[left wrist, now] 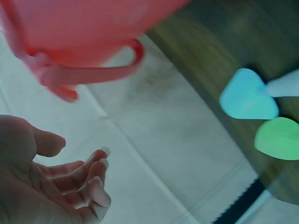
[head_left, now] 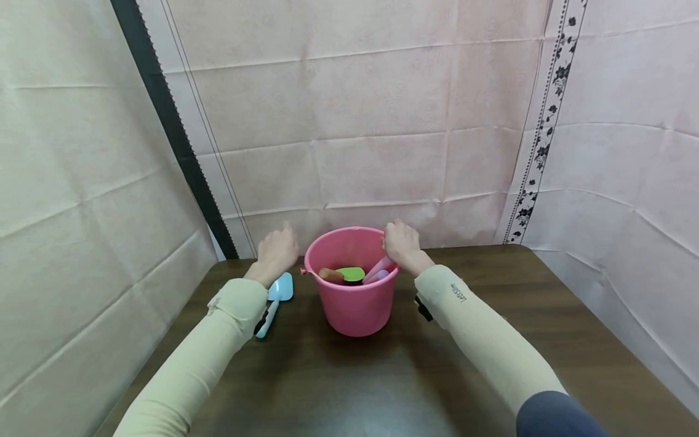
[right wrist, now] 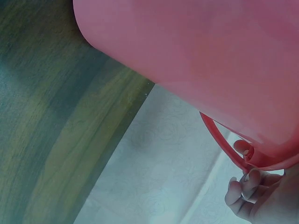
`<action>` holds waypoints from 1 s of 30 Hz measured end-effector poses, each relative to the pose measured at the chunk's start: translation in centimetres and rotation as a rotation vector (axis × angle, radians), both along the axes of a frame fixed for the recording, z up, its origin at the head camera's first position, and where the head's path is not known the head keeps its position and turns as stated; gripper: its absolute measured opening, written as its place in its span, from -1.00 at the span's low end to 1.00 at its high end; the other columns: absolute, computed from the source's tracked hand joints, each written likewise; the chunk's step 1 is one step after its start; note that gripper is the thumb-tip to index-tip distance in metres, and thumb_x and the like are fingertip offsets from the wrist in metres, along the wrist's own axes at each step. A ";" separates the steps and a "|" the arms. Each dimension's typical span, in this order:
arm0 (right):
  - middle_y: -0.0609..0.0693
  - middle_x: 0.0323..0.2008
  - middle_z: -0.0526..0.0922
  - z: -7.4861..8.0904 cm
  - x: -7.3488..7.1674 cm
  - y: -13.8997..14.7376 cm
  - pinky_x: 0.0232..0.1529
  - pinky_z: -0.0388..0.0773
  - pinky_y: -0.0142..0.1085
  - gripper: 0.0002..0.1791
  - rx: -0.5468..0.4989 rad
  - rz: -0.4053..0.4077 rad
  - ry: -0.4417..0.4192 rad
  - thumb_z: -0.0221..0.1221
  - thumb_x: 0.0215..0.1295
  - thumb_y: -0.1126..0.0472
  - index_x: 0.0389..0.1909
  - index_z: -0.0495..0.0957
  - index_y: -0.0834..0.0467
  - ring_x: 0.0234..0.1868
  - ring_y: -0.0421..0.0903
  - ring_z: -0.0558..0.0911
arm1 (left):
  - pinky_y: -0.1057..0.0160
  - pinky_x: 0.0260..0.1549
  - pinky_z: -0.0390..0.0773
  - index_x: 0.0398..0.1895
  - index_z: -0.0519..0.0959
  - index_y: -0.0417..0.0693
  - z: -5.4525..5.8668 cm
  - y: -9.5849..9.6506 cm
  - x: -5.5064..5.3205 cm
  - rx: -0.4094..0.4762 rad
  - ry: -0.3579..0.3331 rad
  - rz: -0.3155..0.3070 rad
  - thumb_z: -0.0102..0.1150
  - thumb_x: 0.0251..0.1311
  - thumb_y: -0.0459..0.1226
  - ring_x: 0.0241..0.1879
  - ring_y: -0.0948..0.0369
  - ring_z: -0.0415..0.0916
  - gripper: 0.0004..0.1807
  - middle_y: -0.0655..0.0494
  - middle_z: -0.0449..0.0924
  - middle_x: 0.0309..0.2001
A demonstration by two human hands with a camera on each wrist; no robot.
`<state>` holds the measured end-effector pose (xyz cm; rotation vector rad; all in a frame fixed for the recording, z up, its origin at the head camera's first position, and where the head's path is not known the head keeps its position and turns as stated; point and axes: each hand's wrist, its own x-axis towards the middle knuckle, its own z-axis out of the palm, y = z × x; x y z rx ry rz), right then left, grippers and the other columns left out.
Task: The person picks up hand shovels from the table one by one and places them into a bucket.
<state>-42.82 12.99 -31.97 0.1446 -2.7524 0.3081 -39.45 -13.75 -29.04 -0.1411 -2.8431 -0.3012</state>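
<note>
A pink bucket (head_left: 355, 312) stands upright near the table's far edge. Inside it lie a green spatula head (head_left: 351, 274), a brown handle (head_left: 330, 275) and pink and lilac handles (head_left: 377, 271). At the bucket's right rim, my right hand (head_left: 402, 244) has fingers curled at the rim, and in the right wrist view it pinches the bucket's handle (right wrist: 223, 142) by its joint. My left hand (head_left: 277, 250) hovers left of the rim, apart from it, its fingers loosely bent around nothing. Below that hand a light blue spatula (head_left: 281, 289) lies on the table.
The dark wooden table (head_left: 349, 388) ends just behind the bucket. Pale cloth (head_left: 371, 121) hangs behind it and along both sides. Beside the blue spatula, the left wrist view shows a green rounded piece (left wrist: 280, 139) on the table.
</note>
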 end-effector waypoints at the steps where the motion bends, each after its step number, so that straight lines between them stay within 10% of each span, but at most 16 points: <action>1: 0.14 -0.20 0.57 0.0 0.0 0.0 -0.15 0.59 -0.01 -0.78 0.000 0.000 0.001 0.11 0.30 0.15 -0.26 0.61 0.23 -0.19 0.11 0.64 | -0.04 -0.39 0.56 0.06 0.32 -0.27 -0.4 -0.4 -0.1 0.005 -0.028 0.015 -0.27 0.43 -0.23 -0.31 -0.10 0.60 -0.68 -0.19 0.57 -0.35; 13: 0.13 -0.23 0.56 -0.1 0.1 0.1 -0.20 0.60 -0.04 -0.77 -0.010 0.003 -0.005 0.13 0.30 0.15 -0.26 0.62 0.24 -0.23 0.08 0.63 | -0.10 -0.26 0.56 0.03 0.40 -0.40 -6.8 -3.4 -0.1 -0.124 -0.326 0.098 -0.17 0.35 -0.25 -0.26 -0.05 0.58 -0.63 -0.25 0.57 -0.15; 30: 0.12 -0.24 0.55 0.2 0.2 0.1 -0.18 0.59 -0.07 -0.78 -0.017 0.008 -0.015 0.14 0.31 0.15 -0.23 0.62 0.23 -0.25 0.04 0.60 | 0.01 -0.38 0.54 -0.41 0.58 -0.18 -10.8 -3.7 1.0 -0.159 -0.408 0.087 0.02 0.31 -0.14 -0.43 0.08 0.48 -0.70 -0.02 0.54 -0.43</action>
